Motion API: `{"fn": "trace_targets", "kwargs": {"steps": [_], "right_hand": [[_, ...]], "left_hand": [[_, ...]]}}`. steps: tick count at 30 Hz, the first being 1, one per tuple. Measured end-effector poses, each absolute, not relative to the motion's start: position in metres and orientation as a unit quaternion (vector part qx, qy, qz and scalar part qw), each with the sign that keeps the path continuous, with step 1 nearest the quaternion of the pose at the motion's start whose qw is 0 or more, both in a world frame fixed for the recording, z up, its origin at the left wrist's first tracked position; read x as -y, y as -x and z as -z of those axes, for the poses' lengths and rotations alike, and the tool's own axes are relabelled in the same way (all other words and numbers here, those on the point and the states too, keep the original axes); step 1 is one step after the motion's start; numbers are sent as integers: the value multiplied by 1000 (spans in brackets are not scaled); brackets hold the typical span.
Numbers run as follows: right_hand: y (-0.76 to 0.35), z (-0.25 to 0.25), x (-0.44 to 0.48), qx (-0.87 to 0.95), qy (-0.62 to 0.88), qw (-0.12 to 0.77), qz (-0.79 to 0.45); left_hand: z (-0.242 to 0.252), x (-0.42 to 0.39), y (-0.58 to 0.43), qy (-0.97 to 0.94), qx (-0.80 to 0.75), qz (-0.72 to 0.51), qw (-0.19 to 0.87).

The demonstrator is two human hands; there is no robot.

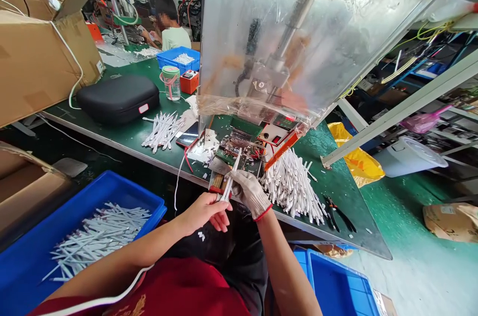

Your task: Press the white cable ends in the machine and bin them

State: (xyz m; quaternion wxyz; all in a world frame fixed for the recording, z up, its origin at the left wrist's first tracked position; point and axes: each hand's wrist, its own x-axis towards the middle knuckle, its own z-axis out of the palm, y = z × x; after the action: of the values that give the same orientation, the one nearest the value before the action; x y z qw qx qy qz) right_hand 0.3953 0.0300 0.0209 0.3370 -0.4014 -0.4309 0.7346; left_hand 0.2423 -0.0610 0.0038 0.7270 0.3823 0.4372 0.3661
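Observation:
My bare left hand [207,211] pinches the lower end of a thin white strip [232,175] at the bench's front edge. My right hand [249,190], in a white knit glove with a red cuff, is closed around the same strip a little higher up. The strip's upper end points toward a small fixture with circuit boards [239,146] under a clear plastic shield [298,32]. A heap of similar white strips [291,186] lies just right of my gloved hand.
A blue bin of white strips [93,241] sits at lower left; another blue bin [336,286] at lower right. On the green bench [123,131]: a black case [117,98], loose strips [162,129], pliers [338,211]. Cardboard boxes [37,52] stand left. Another person [168,24] sits at the far end.

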Motion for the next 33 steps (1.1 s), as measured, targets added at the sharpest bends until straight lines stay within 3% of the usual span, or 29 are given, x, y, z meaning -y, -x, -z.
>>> {"fn": "trace_targets", "kwargs": {"steps": [14,33], "right_hand": [[-385,-1,-36,357,414,404,-734],[-384,1,-37,371,437,395,-719]], "left_hand": [[-4,53,-244,-376,-438,-329,747],[-7,50,-243,-372,-430,-324,756]]}}
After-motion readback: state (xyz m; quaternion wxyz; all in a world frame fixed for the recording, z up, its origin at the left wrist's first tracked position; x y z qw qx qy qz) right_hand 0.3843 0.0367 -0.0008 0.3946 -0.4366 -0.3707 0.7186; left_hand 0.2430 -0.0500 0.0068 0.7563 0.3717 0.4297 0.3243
